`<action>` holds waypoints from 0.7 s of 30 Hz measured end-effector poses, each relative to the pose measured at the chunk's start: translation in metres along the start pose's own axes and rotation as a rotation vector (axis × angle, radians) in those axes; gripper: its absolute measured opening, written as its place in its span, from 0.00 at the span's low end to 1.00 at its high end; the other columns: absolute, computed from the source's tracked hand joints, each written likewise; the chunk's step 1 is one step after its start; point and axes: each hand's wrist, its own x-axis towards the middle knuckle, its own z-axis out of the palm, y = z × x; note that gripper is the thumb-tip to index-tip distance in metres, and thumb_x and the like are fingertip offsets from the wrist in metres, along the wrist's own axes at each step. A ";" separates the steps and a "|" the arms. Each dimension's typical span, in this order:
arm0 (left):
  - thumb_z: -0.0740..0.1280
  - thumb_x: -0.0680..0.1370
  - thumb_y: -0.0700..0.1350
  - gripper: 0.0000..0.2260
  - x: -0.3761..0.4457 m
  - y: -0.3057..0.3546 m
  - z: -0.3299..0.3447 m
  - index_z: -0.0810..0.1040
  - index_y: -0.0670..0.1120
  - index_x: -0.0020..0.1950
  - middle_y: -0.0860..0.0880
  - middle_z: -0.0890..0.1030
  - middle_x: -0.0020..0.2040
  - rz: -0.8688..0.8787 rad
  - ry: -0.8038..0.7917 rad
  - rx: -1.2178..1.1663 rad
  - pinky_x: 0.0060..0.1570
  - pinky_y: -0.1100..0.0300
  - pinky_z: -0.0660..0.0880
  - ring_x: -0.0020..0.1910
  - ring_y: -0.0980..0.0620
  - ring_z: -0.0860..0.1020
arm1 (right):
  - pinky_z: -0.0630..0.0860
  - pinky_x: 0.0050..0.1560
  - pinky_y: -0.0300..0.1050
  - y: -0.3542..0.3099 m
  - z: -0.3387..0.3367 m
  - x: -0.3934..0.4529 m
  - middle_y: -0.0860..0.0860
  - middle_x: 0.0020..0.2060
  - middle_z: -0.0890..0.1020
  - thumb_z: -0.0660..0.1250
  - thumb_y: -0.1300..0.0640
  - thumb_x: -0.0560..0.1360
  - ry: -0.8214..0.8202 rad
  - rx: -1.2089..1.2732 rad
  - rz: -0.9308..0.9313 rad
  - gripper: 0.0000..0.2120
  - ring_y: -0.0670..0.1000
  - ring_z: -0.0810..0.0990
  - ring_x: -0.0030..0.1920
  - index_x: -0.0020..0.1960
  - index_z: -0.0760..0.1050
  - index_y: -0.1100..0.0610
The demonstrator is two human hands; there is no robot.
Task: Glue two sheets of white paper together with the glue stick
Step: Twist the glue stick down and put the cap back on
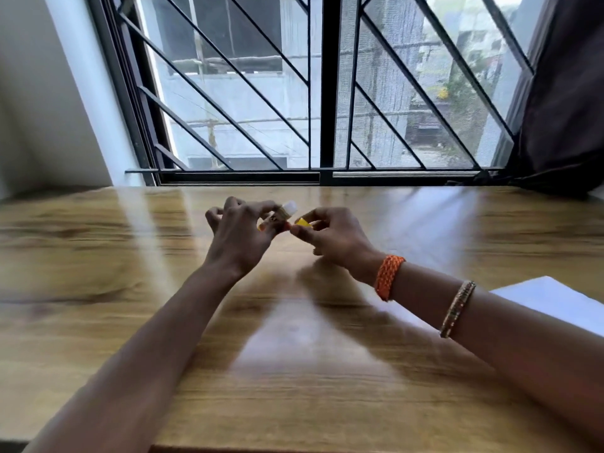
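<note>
My left hand [238,237] grips a small glue stick [281,214] above the middle of the wooden table; its white glue tip is bare and points up to the right. My right hand [333,238] pinches the yellow cap [303,222] just right of the stick, apart from it. White paper [555,302] lies at the right edge of the table, partly hidden under my right forearm. The frame is blurred, so I cannot tell whether it is one sheet or more.
The wooden table [98,256] runs up to a window with a dark metal grille [320,93] at the back. A dark curtain [565,93] hangs at the far right. A white wall stands at the left.
</note>
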 end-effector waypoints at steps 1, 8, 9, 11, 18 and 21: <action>0.66 0.73 0.56 0.11 -0.002 0.004 0.002 0.80 0.57 0.54 0.50 0.82 0.50 0.021 0.003 0.001 0.46 0.55 0.53 0.55 0.47 0.70 | 0.80 0.40 0.49 0.003 -0.004 -0.002 0.49 0.33 0.78 0.73 0.54 0.71 0.020 0.044 0.020 0.07 0.48 0.77 0.35 0.46 0.80 0.56; 0.66 0.74 0.52 0.10 -0.017 0.036 0.013 0.80 0.55 0.54 0.51 0.82 0.45 0.099 -0.026 0.013 0.48 0.53 0.55 0.53 0.47 0.71 | 0.82 0.41 0.44 0.008 -0.040 -0.014 0.54 0.37 0.82 0.75 0.66 0.68 0.083 0.282 0.024 0.09 0.51 0.83 0.37 0.46 0.80 0.58; 0.66 0.74 0.52 0.10 -0.018 0.039 0.015 0.80 0.54 0.53 0.51 0.82 0.45 0.107 -0.028 0.003 0.49 0.52 0.56 0.52 0.48 0.71 | 0.82 0.43 0.46 0.007 -0.046 -0.016 0.54 0.37 0.83 0.76 0.66 0.66 0.091 0.247 0.005 0.09 0.51 0.84 0.37 0.44 0.79 0.57; 0.66 0.74 0.50 0.09 -0.021 0.043 0.016 0.80 0.54 0.53 0.51 0.83 0.45 0.130 -0.028 -0.009 0.50 0.50 0.58 0.51 0.48 0.71 | 0.82 0.44 0.48 0.006 -0.054 -0.018 0.55 0.37 0.84 0.77 0.66 0.64 0.078 0.194 -0.017 0.10 0.52 0.84 0.37 0.42 0.80 0.57; 0.64 0.70 0.51 0.09 -0.025 0.048 0.016 0.81 0.53 0.47 0.56 0.82 0.42 0.156 0.004 0.021 0.45 0.56 0.52 0.50 0.51 0.73 | 0.83 0.45 0.58 0.002 -0.060 -0.022 0.58 0.38 0.85 0.77 0.65 0.64 -0.011 0.089 -0.025 0.10 0.54 0.85 0.39 0.42 0.79 0.58; 0.63 0.70 0.51 0.10 -0.026 0.052 0.015 0.82 0.53 0.46 0.56 0.83 0.42 0.157 0.045 0.028 0.43 0.57 0.50 0.50 0.51 0.74 | 0.83 0.45 0.54 -0.002 -0.064 -0.021 0.59 0.38 0.84 0.75 0.67 0.66 -0.042 0.158 -0.012 0.08 0.54 0.86 0.38 0.42 0.79 0.59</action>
